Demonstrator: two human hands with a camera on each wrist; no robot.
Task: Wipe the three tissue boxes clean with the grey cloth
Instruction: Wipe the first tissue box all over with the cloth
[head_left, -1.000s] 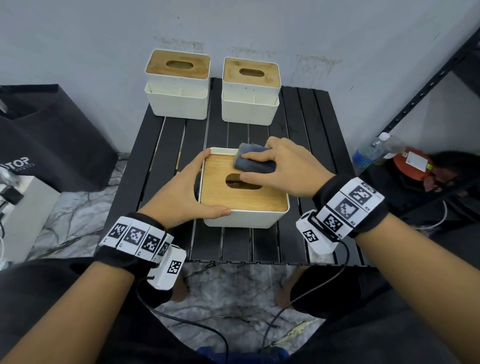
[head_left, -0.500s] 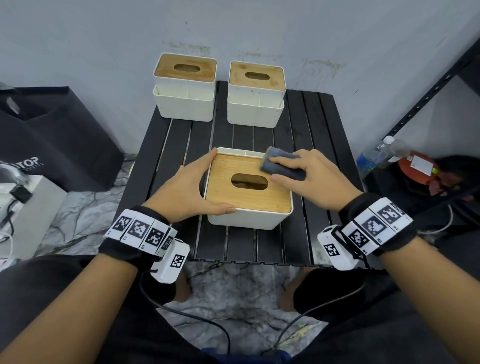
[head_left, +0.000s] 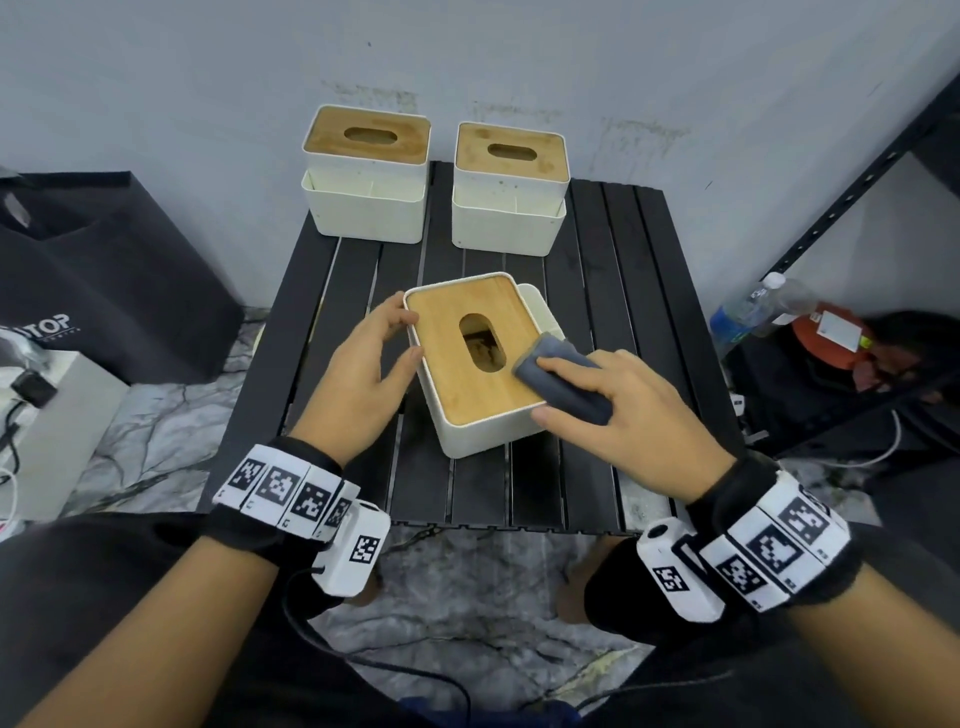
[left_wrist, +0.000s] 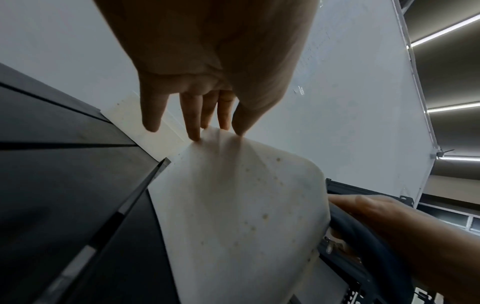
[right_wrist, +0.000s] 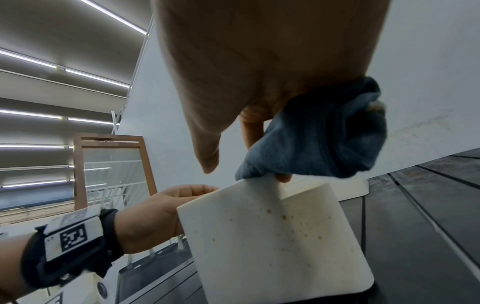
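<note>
Right hand (head_left: 618, 410) clutches the grey cloth (head_left: 563, 376) on the near tissue box (head_left: 475, 364), hiding that corner; left hand (head_left: 363, 379), fingers relaxed, touches its side.

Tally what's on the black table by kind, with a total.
Tissue boxes: 3, near box, back-left box, back-right box
Grey cloth: 1, grey cloth on the near box lid, under the right hand
Total: 4

Black slatted table (head_left: 613, 249) with three tissue boxes (head_left: 470, 358).
</note>
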